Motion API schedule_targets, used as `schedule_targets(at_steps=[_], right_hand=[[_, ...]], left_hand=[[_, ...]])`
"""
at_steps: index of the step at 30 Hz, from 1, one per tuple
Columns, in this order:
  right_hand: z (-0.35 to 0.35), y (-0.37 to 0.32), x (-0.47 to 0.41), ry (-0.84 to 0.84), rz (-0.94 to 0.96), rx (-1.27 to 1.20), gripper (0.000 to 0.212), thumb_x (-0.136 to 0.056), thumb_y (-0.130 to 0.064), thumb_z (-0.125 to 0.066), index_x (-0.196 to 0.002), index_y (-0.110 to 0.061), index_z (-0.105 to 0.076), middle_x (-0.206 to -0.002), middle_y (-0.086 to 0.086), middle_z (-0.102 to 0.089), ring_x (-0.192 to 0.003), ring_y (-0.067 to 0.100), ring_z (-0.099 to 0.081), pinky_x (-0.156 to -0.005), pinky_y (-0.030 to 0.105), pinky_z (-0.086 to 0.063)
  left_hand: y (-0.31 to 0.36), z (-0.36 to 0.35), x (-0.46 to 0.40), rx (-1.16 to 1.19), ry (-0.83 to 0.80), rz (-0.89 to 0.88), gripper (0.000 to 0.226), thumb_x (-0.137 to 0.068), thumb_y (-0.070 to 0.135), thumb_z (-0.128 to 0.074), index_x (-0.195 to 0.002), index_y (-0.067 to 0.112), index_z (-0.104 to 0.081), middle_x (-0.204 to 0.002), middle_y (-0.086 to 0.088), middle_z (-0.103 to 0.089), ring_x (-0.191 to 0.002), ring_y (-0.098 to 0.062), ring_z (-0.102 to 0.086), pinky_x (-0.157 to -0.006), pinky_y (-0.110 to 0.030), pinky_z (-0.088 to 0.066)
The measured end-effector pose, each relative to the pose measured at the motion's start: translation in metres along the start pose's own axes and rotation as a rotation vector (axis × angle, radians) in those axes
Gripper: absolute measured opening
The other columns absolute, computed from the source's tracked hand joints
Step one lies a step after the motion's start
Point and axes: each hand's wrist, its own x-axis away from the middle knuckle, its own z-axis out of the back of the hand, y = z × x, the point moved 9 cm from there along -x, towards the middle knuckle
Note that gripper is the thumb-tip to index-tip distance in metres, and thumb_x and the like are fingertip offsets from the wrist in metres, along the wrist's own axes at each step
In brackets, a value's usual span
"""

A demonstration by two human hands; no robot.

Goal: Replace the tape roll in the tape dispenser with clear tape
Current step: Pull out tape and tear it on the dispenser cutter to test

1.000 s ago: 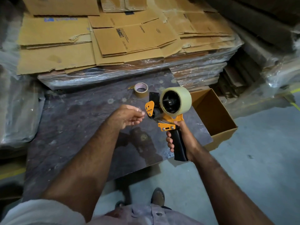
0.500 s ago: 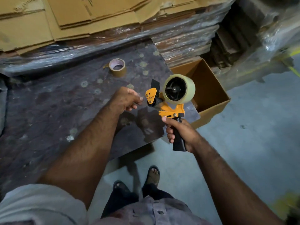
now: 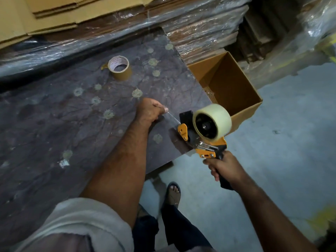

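An orange and black tape dispenser (image 3: 203, 142) carries a roll of clear tape (image 3: 212, 120) on its hub. My right hand (image 3: 224, 167) is closed around its black handle, over the table's front right corner. My left hand (image 3: 150, 110) pinches the free end of the clear tape, and a thin strip (image 3: 173, 118) stretches from my fingers to the dispenser's orange front flap. A brown tape roll (image 3: 120, 68) lies flat on the dark table (image 3: 63, 115), farther back and apart from both hands.
An open, empty-looking cardboard box (image 3: 234, 106) stands on the floor against the table's right edge. Plastic-wrapped stacks of flattened cardboard (image 3: 127, 20) rise behind the table. Grey concrete floor (image 3: 281, 142) spreads to the right. My sandalled foot (image 3: 172, 193) is below the table edge.
My left hand has pulled away from the dispenser's front, drawing out a strip of clear tape. The dispenser has shifted right and lower in view as the camera moved.
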Motion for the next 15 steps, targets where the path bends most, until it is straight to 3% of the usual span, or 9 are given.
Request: schedule_targets(at_steps=[2,5,7,11,15], right_hand=[[0.009,0.017,0.002,0.046,-0.01,0.03,0.009,-0.08,-0.006,-0.071,-0.074,-0.005,-0.064,-0.05,0.005,-0.051,-0.038,0.019,-0.044,-0.043,0.031,-0.037],[0.021,0.032,0.001,0.114,-0.008,0.114,0.006,-0.079,-0.01,-0.074,-0.082,-0.007,-0.069,-0.048,0.004,-0.053,-0.039,0.019,-0.047,-0.043,0.031,-0.041],[0.031,0.039,0.001,0.166,-0.012,0.156,0.008,-0.078,-0.013,-0.076,-0.083,-0.01,-0.071,-0.046,0.0,-0.055,-0.041,0.019,-0.05,-0.044,0.03,-0.043],[0.046,0.034,0.003,0.271,0.037,0.4,0.024,-0.077,-0.029,-0.079,-0.065,-0.014,-0.064,-0.049,0.0,-0.062,-0.054,0.024,-0.064,-0.053,0.031,-0.051],[0.038,0.033,0.0,0.276,0.073,0.502,0.039,-0.078,-0.041,-0.078,-0.056,-0.024,-0.05,-0.053,-0.007,-0.056,-0.06,0.024,-0.059,-0.056,0.026,-0.04]], left_hand=[[0.0,-0.017,-0.005,-0.045,-0.047,-0.02,0.024,-0.069,0.018,-0.09,-0.059,0.024,-0.069,-0.042,0.014,-0.062,-0.033,0.002,-0.052,-0.038,-0.012,-0.037],[0.002,-0.044,-0.01,-0.075,-0.082,-0.056,0.024,-0.064,0.021,-0.093,-0.057,0.025,-0.071,-0.062,0.01,-0.073,-0.064,-0.01,-0.07,-0.068,-0.028,-0.058],[0.003,-0.059,-0.012,-0.112,-0.098,-0.074,0.021,-0.064,0.025,-0.093,-0.062,0.026,-0.072,-0.075,0.004,-0.077,-0.08,-0.019,-0.074,-0.085,-0.039,-0.061],[0.011,-0.073,-0.02,-0.169,-0.073,-0.12,0.015,-0.069,0.03,-0.089,-0.071,0.024,-0.075,-0.079,0.001,-0.077,-0.082,-0.02,-0.074,-0.084,-0.044,-0.063],[0.02,-0.071,-0.029,-0.24,-0.027,-0.181,0.015,-0.071,0.032,-0.087,-0.069,0.029,-0.073,-0.076,0.006,-0.076,-0.078,-0.016,-0.073,-0.079,-0.041,-0.064]])
